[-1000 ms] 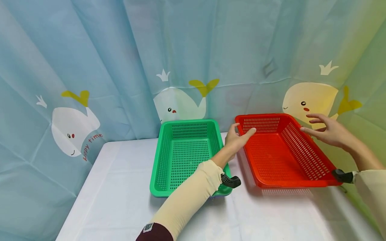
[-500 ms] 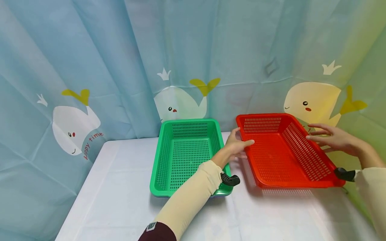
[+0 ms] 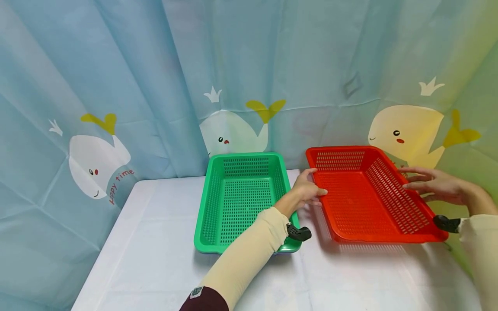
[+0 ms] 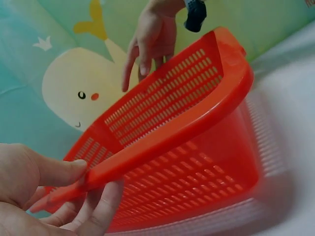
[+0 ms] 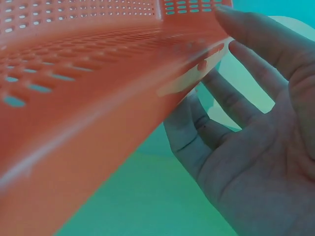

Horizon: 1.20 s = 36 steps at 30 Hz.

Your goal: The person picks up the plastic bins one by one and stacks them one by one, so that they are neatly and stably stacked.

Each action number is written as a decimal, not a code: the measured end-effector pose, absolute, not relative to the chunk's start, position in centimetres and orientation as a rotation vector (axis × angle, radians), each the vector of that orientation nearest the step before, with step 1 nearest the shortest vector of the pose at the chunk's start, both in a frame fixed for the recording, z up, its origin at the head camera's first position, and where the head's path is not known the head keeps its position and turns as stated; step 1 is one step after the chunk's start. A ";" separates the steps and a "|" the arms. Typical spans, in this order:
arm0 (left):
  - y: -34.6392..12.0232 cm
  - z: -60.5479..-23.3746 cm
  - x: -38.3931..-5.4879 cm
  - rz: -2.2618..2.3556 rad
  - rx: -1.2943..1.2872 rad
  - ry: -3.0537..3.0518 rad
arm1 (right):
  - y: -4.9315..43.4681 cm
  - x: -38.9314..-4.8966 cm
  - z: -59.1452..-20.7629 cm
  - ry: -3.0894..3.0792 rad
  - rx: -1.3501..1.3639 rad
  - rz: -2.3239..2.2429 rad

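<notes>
A red slotted plastic basket (image 3: 350,203) stands at the right of the table, its inside bare. My left hand (image 3: 305,188) holds its left rim. In the left wrist view, the thumb (image 4: 69,172) lies over this rim and the fingers bend beneath it. Along the basket's right side is my right hand (image 3: 439,186), fingers spread and loosely bent. Its thumb (image 5: 266,37) comes close to the rim in the right wrist view, while the other fingers reach down outside the wall. A green slotted basket (image 3: 207,203) sits left of the red one, partly behind my left forearm.
A white cloth covers the table (image 3: 155,242). Behind it hangs a blue-green curtain (image 3: 155,65) printed with whales, close to the back of both baskets. A thin purple edge shows under the green basket's front. Black wrist mounts (image 3: 298,233) sit on my cream sleeves.
My left thumb has come down onto the red basket's rim, and that hand has lowered slightly. My right hand has moved right and down along the basket's right side.
</notes>
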<state>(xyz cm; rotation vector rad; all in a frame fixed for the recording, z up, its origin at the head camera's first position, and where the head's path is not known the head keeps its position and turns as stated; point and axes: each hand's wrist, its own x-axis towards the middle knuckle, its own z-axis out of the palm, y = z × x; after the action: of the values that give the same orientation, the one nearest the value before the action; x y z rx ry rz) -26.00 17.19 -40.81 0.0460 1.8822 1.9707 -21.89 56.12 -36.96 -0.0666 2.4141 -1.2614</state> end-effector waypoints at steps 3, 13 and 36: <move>17.3 -40.8 -25.9 1.969 0.038 1.887 | 56.3 -21.9 -37.1 2.399 -0.068 -1.287; 17.2 -40.9 -25.8 1.976 0.050 1.872 | 56.5 -21.9 -37.4 2.394 -0.062 -1.311; 17.3 -40.5 -25.6 1.997 0.078 1.910 | 54.9 -21.3 -36.7 2.525 -0.045 -1.257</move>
<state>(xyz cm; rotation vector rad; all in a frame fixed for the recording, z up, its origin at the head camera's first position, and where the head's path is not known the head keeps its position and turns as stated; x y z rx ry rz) -25.58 17.29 -40.48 0.0783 1.9102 1.9966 -21.26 54.95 -36.71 -0.0453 2.5248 -1.2574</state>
